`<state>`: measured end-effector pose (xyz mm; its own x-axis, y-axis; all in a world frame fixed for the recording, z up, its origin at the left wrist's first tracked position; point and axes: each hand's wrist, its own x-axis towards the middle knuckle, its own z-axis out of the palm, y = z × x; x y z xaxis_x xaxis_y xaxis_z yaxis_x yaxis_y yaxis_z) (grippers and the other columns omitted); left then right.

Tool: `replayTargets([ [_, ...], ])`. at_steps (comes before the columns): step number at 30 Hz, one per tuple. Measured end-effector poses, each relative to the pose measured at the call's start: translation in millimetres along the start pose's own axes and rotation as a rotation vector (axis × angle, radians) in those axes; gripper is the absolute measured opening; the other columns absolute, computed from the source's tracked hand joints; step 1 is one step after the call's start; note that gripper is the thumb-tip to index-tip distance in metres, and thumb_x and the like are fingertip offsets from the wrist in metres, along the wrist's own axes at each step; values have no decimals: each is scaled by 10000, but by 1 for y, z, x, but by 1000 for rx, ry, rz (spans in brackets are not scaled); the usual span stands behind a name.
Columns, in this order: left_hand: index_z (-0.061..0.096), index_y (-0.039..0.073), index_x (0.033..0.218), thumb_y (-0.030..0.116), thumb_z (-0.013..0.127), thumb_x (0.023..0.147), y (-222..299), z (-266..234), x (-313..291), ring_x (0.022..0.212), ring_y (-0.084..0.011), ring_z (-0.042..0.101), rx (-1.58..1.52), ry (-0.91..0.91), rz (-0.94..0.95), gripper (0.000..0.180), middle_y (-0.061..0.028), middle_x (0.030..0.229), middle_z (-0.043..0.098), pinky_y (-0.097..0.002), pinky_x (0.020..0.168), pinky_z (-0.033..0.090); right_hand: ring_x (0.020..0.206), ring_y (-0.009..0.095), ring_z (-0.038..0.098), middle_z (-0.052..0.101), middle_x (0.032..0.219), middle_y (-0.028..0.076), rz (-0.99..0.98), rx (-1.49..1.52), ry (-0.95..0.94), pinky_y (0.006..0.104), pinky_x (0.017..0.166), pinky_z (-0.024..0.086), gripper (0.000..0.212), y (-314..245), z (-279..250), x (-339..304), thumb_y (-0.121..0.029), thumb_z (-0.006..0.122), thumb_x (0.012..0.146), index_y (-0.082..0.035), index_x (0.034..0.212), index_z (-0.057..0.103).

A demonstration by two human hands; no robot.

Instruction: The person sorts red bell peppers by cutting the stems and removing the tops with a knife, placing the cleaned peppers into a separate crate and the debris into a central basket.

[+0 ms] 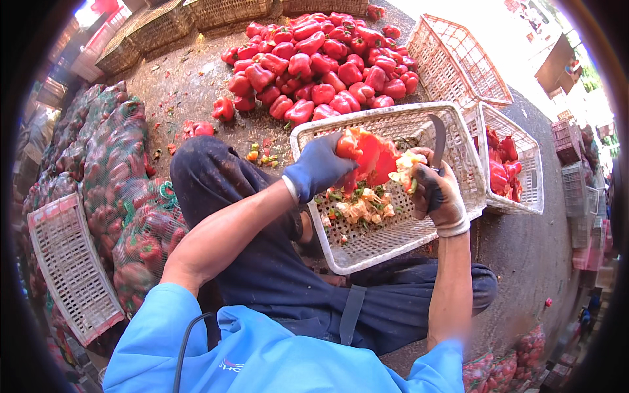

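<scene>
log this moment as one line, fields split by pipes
left hand holds opened red pepper | right hand holds curved knife, pale seed core | below: white crate with pale scraps | beyond: heap of red peppers

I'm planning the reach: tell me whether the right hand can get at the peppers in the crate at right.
Probably not to grasp yet: the right hand holds a knife and a core, though the crate is open above the peppers.
</scene>
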<state>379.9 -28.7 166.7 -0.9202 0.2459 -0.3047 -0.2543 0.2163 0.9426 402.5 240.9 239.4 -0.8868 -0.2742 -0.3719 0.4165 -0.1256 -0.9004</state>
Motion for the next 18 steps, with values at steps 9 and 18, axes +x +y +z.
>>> replayTargets([
  [9, 762, -5, 1141, 45, 819, 885, -16, -12, 18, 764, -128, 738, -308, 177, 103, 266, -61, 916, 789, -296, 713, 609, 808, 79, 726, 750, 1076, 19, -103, 3, 22, 197, 498, 570, 415, 51, -36, -4, -289, 742, 1047, -79, 1391, 643],
  [18, 759, -12, 1180, 71, 779, 936, -1, -15, 10, 868, -169, 764, -466, 237, 30, 258, -82, 1032, 788, -320, 812, 629, 504, 36, 529, 750, 926, 29, -276, -385, -40, 193, 435, 391, 497, 68, -33, 2, -375, 763, 1055, -40, 1404, 648],
])
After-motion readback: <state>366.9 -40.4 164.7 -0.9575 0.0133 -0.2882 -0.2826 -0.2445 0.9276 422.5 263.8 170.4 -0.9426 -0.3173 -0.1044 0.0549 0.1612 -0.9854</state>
